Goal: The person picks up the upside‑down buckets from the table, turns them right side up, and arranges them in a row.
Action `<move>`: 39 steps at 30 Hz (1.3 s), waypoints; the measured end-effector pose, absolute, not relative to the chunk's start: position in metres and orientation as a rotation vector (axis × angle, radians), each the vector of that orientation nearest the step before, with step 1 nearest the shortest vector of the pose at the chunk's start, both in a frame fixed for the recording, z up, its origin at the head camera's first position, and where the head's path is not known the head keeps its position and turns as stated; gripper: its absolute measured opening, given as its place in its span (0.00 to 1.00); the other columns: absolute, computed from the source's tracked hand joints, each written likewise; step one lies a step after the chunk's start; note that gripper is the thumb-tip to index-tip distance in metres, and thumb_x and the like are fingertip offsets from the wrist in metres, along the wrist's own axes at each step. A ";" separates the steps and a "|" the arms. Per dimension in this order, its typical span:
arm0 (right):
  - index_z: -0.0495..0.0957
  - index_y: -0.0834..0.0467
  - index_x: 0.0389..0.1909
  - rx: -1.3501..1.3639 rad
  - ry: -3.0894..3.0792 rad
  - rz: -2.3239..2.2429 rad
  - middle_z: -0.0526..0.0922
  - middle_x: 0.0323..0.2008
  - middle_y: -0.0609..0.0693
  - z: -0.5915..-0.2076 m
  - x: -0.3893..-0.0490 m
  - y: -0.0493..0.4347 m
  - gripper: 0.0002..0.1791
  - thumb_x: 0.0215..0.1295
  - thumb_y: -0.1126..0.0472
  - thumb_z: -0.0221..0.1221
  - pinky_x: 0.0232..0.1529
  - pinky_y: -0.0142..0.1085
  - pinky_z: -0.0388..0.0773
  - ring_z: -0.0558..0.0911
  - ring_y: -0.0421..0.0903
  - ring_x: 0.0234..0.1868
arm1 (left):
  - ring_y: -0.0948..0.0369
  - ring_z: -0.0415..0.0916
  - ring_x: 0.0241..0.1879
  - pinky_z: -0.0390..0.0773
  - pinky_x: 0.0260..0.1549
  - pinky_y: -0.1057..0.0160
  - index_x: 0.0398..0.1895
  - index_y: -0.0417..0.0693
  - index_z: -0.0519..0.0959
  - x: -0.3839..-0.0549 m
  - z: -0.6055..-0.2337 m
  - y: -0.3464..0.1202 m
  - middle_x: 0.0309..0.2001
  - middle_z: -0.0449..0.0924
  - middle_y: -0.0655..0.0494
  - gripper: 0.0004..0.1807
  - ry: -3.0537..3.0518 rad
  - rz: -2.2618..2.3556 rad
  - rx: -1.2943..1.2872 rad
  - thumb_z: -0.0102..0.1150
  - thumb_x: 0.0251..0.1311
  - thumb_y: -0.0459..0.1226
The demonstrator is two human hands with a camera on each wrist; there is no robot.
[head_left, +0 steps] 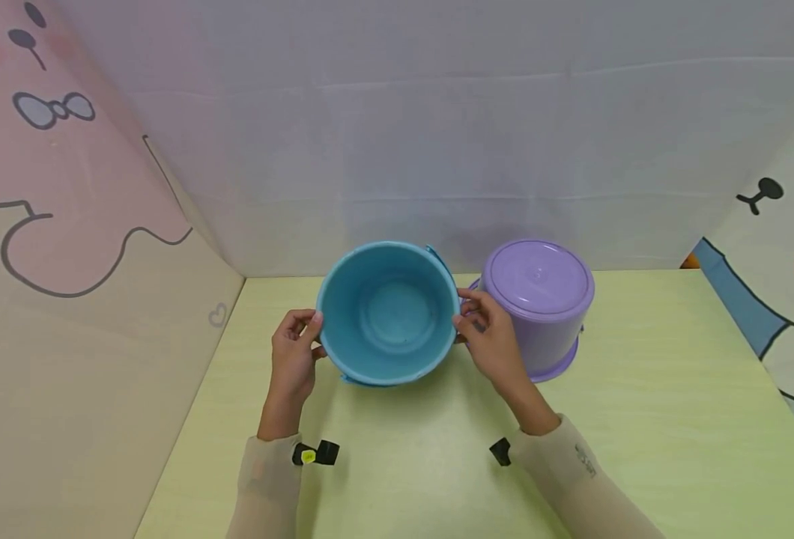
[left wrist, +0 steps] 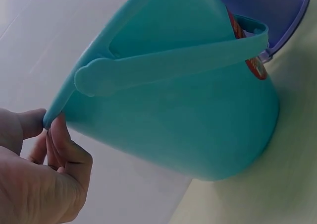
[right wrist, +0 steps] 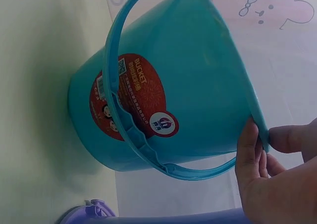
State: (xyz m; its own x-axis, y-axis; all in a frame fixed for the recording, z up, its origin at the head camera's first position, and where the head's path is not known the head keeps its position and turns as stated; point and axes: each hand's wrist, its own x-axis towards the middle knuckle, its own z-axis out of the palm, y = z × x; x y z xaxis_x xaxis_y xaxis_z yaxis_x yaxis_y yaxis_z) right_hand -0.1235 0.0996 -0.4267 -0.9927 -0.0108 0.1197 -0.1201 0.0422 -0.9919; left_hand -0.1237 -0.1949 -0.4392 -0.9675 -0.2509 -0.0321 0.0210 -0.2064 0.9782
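Observation:
A blue bucket [head_left: 397,314] is held between both hands, its mouth facing up toward the head camera. My left hand [head_left: 294,348] pinches the rim on the left side, thumb on the inside edge. Opposite it, my right hand [head_left: 491,337] pinches the rim on the right. In the left wrist view the bucket's handle [left wrist: 173,65] hangs slack across its side. A red label [right wrist: 133,95] reading "BUCKET" shows on the wall in the right wrist view. Close by my right hand stands an upside-down purple bucket [head_left: 538,281], base upward.
The pale yellow-green table [head_left: 673,389] runs under both buckets. Behind it hangs a whitish cloth wall [head_left: 437,150]. Side panels with cartoon animals, a pink one [head_left: 67,172] on the left and a white one [head_left: 788,247] on the right, border the table.

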 end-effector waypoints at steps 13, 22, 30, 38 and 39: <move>0.73 0.68 0.70 0.123 -2.231 2.169 0.75 0.47 0.61 -0.426 -0.138 0.097 0.23 0.76 0.74 0.55 0.38 0.34 0.88 0.82 0.43 0.39 | 0.67 0.78 0.28 0.80 0.23 0.72 0.41 0.50 0.81 -0.127 -0.438 -0.198 0.33 0.81 0.59 0.03 -1.804 -2.332 0.263 0.60 0.77 0.35; 0.73 0.67 0.70 0.067 -2.235 2.220 0.74 0.49 0.59 -0.419 -0.153 0.093 0.22 0.78 0.73 0.54 0.39 0.34 0.86 0.82 0.46 0.42 | 0.66 0.76 0.29 0.78 0.25 0.70 0.42 0.48 0.79 -0.133 -0.432 -0.199 0.32 0.80 0.60 0.04 -1.826 -2.351 0.390 0.57 0.79 0.36; 0.72 0.68 0.71 0.066 -2.238 2.212 0.74 0.51 0.60 -0.416 -0.165 0.087 0.23 0.79 0.72 0.54 0.37 0.29 0.84 0.81 0.63 0.52 | 0.66 0.76 0.28 0.78 0.27 0.70 0.46 0.43 0.79 -0.138 -0.432 -0.201 0.32 0.81 0.61 0.05 -1.811 -2.355 0.435 0.58 0.78 0.37; 0.74 0.66 0.71 0.020 -2.272 2.179 0.75 0.51 0.59 -0.411 -0.178 0.077 0.22 0.79 0.71 0.54 0.35 0.28 0.82 0.81 0.60 0.52 | 0.66 0.76 0.30 0.78 0.30 0.70 0.49 0.43 0.79 -0.144 -0.436 -0.204 0.34 0.80 0.61 0.07 -1.773 -2.371 0.512 0.58 0.78 0.38; 0.74 0.66 0.71 0.007 -2.274 2.180 0.75 0.51 0.59 -0.410 -0.179 0.076 0.22 0.79 0.71 0.54 0.35 0.28 0.82 0.81 0.60 0.53 | 0.66 0.76 0.30 0.78 0.30 0.70 0.49 0.43 0.79 -0.145 -0.437 -0.205 0.35 0.79 0.60 0.08 -1.776 -2.372 0.521 0.58 0.78 0.38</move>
